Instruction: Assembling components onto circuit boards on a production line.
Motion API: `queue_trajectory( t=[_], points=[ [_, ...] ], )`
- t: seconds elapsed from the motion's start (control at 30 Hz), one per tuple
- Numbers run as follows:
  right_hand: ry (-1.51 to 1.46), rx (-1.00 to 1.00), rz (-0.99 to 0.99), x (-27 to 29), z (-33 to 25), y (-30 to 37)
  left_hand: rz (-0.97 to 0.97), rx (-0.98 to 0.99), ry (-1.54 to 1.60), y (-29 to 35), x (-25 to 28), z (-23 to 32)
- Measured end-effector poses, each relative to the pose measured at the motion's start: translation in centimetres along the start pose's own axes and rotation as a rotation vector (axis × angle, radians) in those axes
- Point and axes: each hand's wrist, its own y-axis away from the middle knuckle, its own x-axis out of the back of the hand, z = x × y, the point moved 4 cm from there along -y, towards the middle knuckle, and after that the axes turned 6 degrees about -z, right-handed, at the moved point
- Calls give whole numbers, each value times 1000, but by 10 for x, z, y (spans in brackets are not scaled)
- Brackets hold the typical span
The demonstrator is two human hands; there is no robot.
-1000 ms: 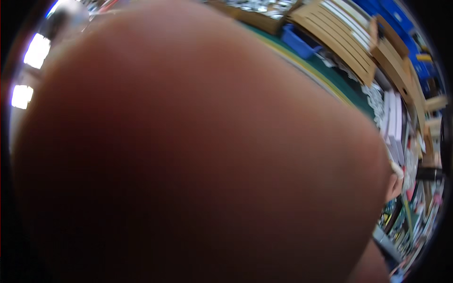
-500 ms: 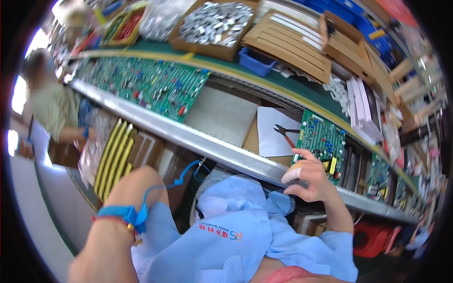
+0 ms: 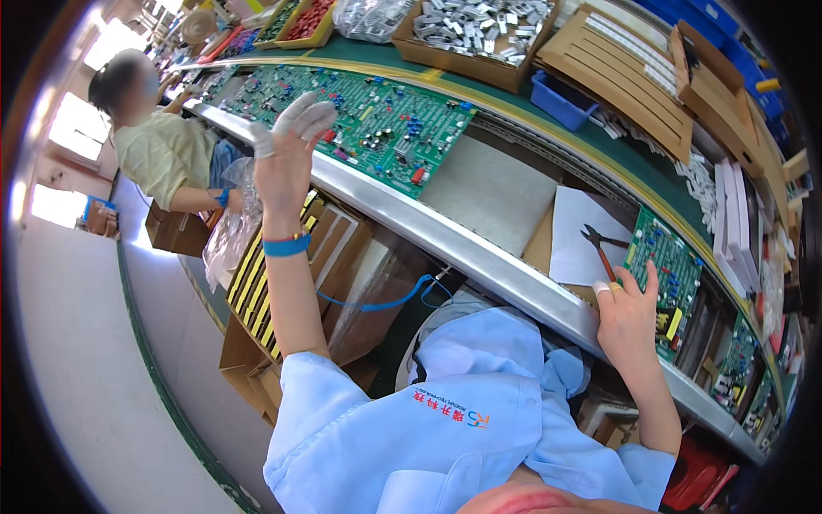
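Note:
My left hand is raised at the near edge of a large green circuit board, its fingers stretched up in white finger cots and nothing seen in them. A blue wrist strap circles that wrist. By the metal rail, my right hand has its fingers apart, with white covering on one fingertip. Its fingertips are close to the red handle of the cutting pliers and the edge of a smaller green board; whether they touch is hard to tell. The pliers lie on a white sheet.
A metal rail runs along the bench front. Behind stand a carton of silvery metal parts, a blue bin and cardboard trays. A coiled blue cord hangs below. At left, a co-worker sits beside yellow-edged stacked pieces.
My left hand has risen from low beside my lap to the large board. My right hand has come down beside the pliers, its fingers less curled. The whole view has shifted.

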Motion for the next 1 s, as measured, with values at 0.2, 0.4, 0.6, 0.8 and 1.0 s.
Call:
queue_trajectory(
  t=[0.2, 0.4, 0.6, 0.8, 1.0],
  points=[
    [1, -61, -49, -3, 7, -6, 102, 104, -510, -30, 27, -38],
    [40, -214, -104, 1, 26, 13, 42, 200, -1645, -38, 23, -65],
    [100, -353, -160, 1, 49, 47, -99, 233, -1713, -56, 23, -82],
    [85, -432, -59, 9, 66, 64, -179, 289, -1749, -60, 21, -84],
    [134, -515, -37, 2, 80, 89, -263, 105, -1647, -46, -8, -96]
  ],
)
